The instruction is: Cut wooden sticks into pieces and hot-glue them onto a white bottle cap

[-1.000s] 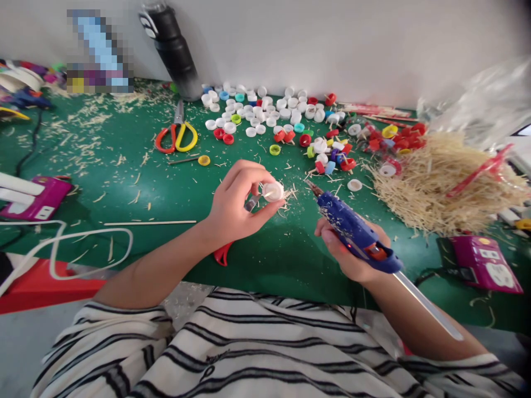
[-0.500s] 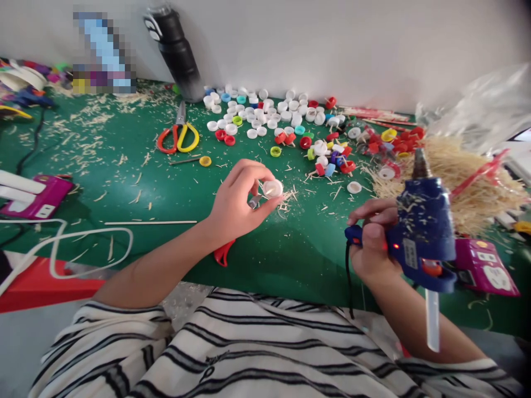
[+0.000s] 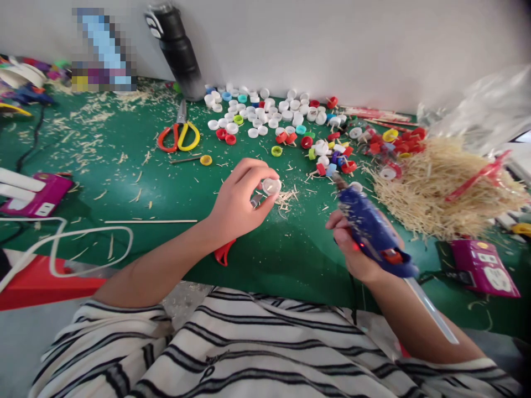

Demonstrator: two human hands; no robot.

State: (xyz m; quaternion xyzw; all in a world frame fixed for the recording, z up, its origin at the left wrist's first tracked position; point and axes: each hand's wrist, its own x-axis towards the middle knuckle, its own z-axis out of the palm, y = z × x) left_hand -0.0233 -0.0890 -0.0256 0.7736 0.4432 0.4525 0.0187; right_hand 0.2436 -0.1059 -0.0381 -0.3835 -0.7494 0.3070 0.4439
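Between the thumb and fingers of my left hand (image 3: 243,196) is a white bottle cap (image 3: 271,186), its hollow side facing up with a short pale stick in it. Below that hand a red-handled tool (image 3: 224,252) lies partly hidden on the table. My right hand (image 3: 357,257) is wrapped round the handle of a blue hot glue gun (image 3: 369,226), whose nozzle points up and left. A clear glue stick (image 3: 431,310) juts from its back end, and a small red light glows on it. Wood slivers (image 3: 287,200) lie just beyond the cap.
Many bottle caps (image 3: 257,116) cover the back of the green table (image 3: 290,254). Scissors (image 3: 179,135) and a black bottle (image 3: 176,52) stand left of them. A heap of thin wooden sticks (image 3: 448,188) lies right. A thin stick (image 3: 151,221) and white cable (image 3: 91,232) are at left.
The glue gun has swung leftward, its nozzle tipping from upright toward the cap, and my right hand has shifted slightly left. My left hand still holds the cap in nearly the same place.
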